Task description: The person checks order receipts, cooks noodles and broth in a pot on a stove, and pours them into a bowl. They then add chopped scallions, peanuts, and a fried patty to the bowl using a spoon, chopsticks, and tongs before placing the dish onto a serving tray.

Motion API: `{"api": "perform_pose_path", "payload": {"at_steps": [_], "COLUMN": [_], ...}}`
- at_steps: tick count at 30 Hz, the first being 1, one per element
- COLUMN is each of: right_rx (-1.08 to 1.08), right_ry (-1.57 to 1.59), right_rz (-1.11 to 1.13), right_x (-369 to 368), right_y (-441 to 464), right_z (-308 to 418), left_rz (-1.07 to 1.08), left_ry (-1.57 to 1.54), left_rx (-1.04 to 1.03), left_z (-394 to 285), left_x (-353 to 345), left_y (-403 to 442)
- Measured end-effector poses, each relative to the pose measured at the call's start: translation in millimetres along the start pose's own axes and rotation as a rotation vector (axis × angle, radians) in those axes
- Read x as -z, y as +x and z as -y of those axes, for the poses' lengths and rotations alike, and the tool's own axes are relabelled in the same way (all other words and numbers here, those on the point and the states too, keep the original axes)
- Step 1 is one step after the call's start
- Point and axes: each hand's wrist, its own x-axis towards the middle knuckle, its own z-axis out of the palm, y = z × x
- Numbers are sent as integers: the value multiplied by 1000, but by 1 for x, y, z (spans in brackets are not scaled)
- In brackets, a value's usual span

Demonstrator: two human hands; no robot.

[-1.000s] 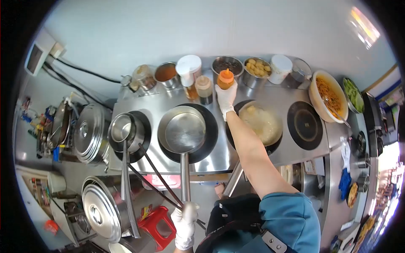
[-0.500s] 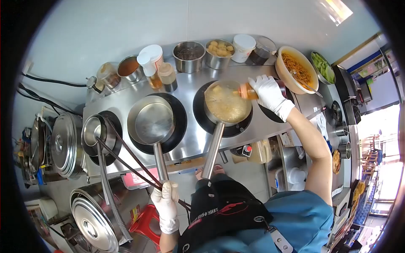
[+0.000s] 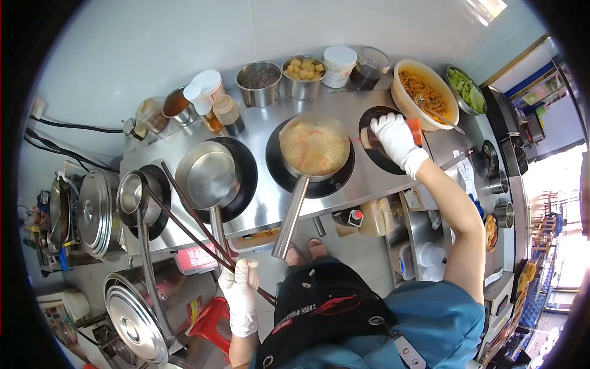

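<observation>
In a white glove, my right hand (image 3: 394, 142) is wrapped round a squeeze bottle (image 3: 414, 131) with red-orange contents, tipped on its side over the right black hob. To its left a long-handled pan (image 3: 314, 146) holds bubbling pale broth with orange-red streaks on top. My left hand (image 3: 239, 289), also gloved, is closed on a pair of long dark chopsticks (image 3: 195, 237). Their tips point up and left, near the middle pan (image 3: 210, 175), which looks to hold clear liquid. A small pot with a ladle (image 3: 133, 192) sits on the left hob.
Along the wall stand a metal pot of yellow chunks (image 3: 303, 75), a pot of dark pieces (image 3: 259, 86), white tubs and sauce bottles (image 3: 227, 115). A noodle bowl (image 3: 424, 92) and greens (image 3: 465, 90) are at right. Large lidded pots (image 3: 136, 329) and a red stool (image 3: 212, 326) are lower left.
The bottle has gone from upright to tipped, over the broth pan, then right, away from it. Orange-red streaks have appeared in the broth. The chopsticks' tips have spread apart.
</observation>
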Motion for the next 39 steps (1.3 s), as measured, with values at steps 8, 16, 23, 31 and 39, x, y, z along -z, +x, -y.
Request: {"api": "perform_pose_path", "payload": {"at_steps": [8, 16, 23, 31, 39], "right_rx": [-94, -564, -755, -314, -1402], "right_ry": [412, 1682, 1728, 1903, 2265], "right_rz": [54, -224, -421, -252, -589], "right_x": [-10, -88, -181, 20, 76], "right_y": [-10, 48, 125, -130, -349], "right_z": [5, 5, 28, 86, 170], "left_rz": [6, 74, 125, 558, 1001], "left_ry": [3, -207, -238, -421, -205], "left_rx": [-17, 57, -58, -35, 389], "left_z": [0, -11, -1, 79, 236], "left_x": [-18, -43, -98, -209, -138], "left_y": [2, 16, 26, 30, -41]}}
